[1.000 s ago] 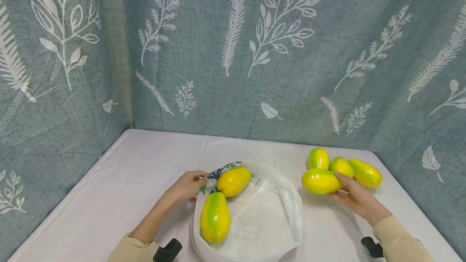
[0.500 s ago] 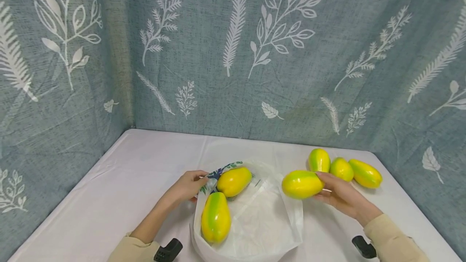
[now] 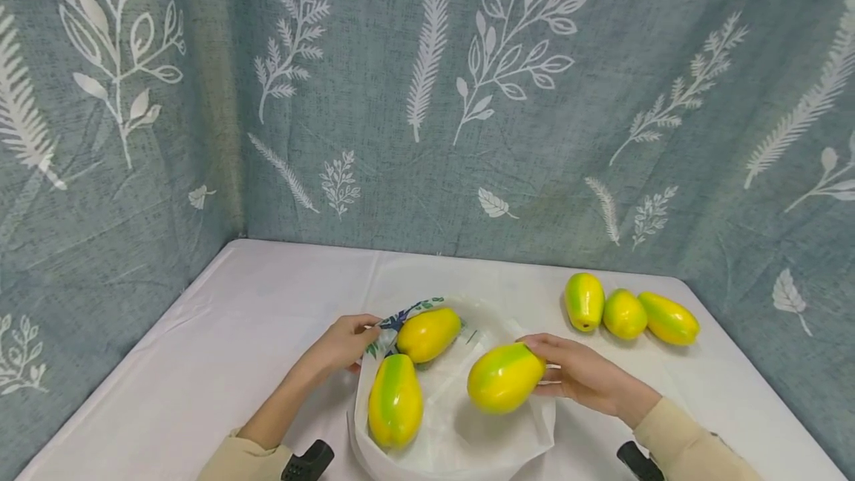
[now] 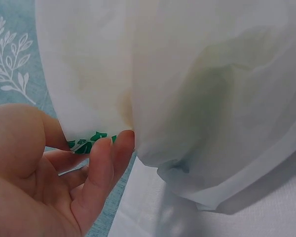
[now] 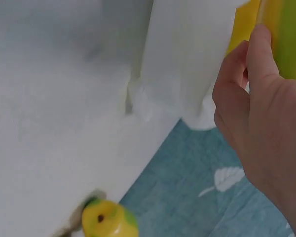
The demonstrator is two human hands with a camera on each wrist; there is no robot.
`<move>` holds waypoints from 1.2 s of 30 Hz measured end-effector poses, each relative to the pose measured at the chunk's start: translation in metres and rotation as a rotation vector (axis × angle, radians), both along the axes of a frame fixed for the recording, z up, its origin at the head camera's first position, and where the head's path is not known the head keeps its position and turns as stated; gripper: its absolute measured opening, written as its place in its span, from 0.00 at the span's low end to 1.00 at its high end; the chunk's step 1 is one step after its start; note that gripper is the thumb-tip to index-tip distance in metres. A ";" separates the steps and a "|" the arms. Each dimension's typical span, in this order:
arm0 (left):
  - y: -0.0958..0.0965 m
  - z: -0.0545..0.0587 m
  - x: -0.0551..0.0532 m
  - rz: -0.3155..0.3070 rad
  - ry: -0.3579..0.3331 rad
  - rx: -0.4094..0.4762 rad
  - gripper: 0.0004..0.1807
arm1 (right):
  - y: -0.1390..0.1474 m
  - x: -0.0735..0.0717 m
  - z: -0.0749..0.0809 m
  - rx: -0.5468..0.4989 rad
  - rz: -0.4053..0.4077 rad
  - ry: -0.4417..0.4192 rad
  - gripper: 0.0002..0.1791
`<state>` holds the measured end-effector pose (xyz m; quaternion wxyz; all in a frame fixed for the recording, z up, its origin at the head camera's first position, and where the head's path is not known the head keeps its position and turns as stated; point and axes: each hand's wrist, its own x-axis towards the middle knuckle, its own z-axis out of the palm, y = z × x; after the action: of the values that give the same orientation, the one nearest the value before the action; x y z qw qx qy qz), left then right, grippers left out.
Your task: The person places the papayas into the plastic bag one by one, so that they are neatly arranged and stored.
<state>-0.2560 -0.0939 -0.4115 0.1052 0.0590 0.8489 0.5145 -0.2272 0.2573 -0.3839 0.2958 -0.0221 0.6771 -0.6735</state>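
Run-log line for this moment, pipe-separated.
left grip: pinches bag at rim | right grip: holds yellow-green fruit over bag | in bag: two fruits | on table: three fruits

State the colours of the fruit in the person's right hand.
The held fruit is yellow with a green streak, shown best in the head view.
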 end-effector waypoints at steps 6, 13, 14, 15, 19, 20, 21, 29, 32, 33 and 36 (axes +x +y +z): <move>0.000 0.000 0.001 -0.002 -0.005 0.001 0.17 | -0.024 0.002 -0.011 0.045 0.050 -0.025 0.30; -0.001 -0.003 0.002 0.000 -0.003 0.007 0.16 | -0.049 0.007 -0.021 0.108 0.096 -0.049 0.26; -0.001 -0.003 0.002 0.000 -0.002 0.009 0.16 | -0.053 0.007 -0.022 0.112 0.102 -0.052 0.25; -0.001 -0.003 0.002 0.001 -0.002 0.010 0.17 | -0.056 0.008 -0.023 0.112 0.106 -0.060 0.25; -0.001 -0.002 0.001 -0.003 0.000 0.011 0.16 | -0.064 0.010 -0.027 0.113 0.105 -0.079 0.23; -0.002 -0.002 0.001 -0.004 -0.001 0.011 0.16 | -0.065 0.010 -0.028 0.111 0.102 -0.084 0.22; -0.002 -0.001 0.001 -0.005 0.000 0.011 0.16 | -0.066 0.011 -0.028 0.110 0.101 -0.087 0.22; -0.001 0.001 0.002 -0.001 0.004 0.001 0.16 | -0.063 0.014 -0.033 0.098 0.113 -0.115 0.23; -0.001 0.001 0.002 -0.002 0.001 -0.002 0.16 | -0.061 0.015 -0.034 0.099 0.111 -0.115 0.22; -0.001 0.001 0.002 -0.002 0.001 -0.002 0.16 | -0.060 0.016 -0.033 0.095 0.113 -0.116 0.22; -0.001 0.001 0.001 -0.003 0.002 -0.001 0.16 | -0.056 0.017 -0.031 0.099 0.137 -0.110 0.23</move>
<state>-0.2547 -0.0948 -0.4109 0.1052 0.0606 0.8492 0.5139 -0.2102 0.2012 -0.4152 0.3787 -0.0165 0.6890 -0.6178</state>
